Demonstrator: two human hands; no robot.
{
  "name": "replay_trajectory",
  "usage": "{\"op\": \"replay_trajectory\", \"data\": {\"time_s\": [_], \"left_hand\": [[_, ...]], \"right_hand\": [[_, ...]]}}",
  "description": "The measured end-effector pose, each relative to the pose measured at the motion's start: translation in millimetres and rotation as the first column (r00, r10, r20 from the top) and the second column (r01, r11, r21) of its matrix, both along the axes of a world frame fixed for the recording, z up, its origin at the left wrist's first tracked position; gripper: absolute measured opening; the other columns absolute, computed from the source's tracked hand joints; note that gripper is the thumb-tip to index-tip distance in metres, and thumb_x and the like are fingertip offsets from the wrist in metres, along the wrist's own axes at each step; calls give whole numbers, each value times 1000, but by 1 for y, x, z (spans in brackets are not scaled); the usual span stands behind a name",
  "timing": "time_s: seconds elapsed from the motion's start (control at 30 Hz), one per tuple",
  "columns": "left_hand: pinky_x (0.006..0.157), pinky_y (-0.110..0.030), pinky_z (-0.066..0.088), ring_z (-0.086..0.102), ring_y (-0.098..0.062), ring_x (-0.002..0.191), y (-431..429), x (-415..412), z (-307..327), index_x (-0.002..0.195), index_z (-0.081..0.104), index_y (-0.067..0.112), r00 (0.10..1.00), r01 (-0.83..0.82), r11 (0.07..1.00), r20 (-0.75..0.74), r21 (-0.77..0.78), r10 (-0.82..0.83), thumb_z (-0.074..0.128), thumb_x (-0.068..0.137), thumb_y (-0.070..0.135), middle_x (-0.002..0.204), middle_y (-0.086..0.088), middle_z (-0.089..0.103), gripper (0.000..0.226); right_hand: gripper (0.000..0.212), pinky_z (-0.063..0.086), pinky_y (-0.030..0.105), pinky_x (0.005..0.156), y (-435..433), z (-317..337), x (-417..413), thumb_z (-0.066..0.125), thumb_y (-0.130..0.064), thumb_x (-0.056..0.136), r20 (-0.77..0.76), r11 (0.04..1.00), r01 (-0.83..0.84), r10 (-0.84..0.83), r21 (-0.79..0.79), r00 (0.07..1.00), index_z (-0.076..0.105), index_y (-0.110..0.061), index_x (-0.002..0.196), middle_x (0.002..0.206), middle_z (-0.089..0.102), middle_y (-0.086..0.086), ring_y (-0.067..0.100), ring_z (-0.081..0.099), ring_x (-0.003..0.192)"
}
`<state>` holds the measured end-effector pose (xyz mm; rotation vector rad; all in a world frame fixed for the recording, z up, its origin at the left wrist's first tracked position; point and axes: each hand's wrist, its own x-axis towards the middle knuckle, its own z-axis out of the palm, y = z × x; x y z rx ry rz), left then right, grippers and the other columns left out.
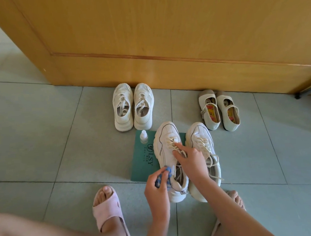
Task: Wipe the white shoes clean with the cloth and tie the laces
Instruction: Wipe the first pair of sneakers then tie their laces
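Two white chunky sneakers stand side by side on the floor in front of me, toes pointing away. The left sneaker (167,148) rests partly on a green board (143,159); the right sneaker (201,142) stands beside it, laces loose. My left hand (156,187) grips a crumpled blue cloth (164,176) and presses it against the left sneaker's side near the collar. Over that shoe's laces lies my right hand (189,157), fingers spread, holding the shoe down.
A small clear dropper bottle (143,136) stands on the green board. Another pair of white sneakers (133,106) and a pair of small strap shoes (218,111) sit by the wooden door (163,34). My slippered feet (108,207) flank the shoes on the tiled floor.
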<state>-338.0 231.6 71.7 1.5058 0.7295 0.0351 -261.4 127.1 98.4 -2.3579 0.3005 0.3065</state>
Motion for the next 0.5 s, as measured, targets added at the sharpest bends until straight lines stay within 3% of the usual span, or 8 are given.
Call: {"op": "replay_trajectory", "data": {"time_s": [0.17, 0.37, 0.5], "left_hand": [[76, -14, 51, 65, 0, 86, -8, -19, 9, 89, 74, 22, 1000, -29, 1000, -10, -9, 29, 70, 83, 12, 89, 8, 73, 12], [63, -10, 48, 64, 0, 79, -14, -40, 17, 85, 71, 25, 997, -63, 998, -49, -9, 63, 70, 82, 12, 84, 5, 72, 14], [61, -11, 48, 63, -1, 76, -12, -50, 18, 86, 72, 20, 999, -24, 1000, -49, -4, 24, 70, 82, 10, 82, 1, 71, 11]], "right_hand": [[40, 27, 13, 47, 0, 4, 2, 54, -39, 92, -3, 999, -37, 37, -17, 999, 54, -30, 132, 74, 52, -2, -2, 35, 50], [40, 26, 11, 41, 2, 10, 1, 54, -36, 93, -38, 999, -43, 43, 1, 998, 53, -29, 133, 57, 53, -7, 4, 38, 40], [40, 30, 14, 40, 4, 14, 1, 54, -35, 94, -64, 999, -36, 37, 14, 997, 52, -28, 133, 59, 54, -7, 9, 41, 42]]}}
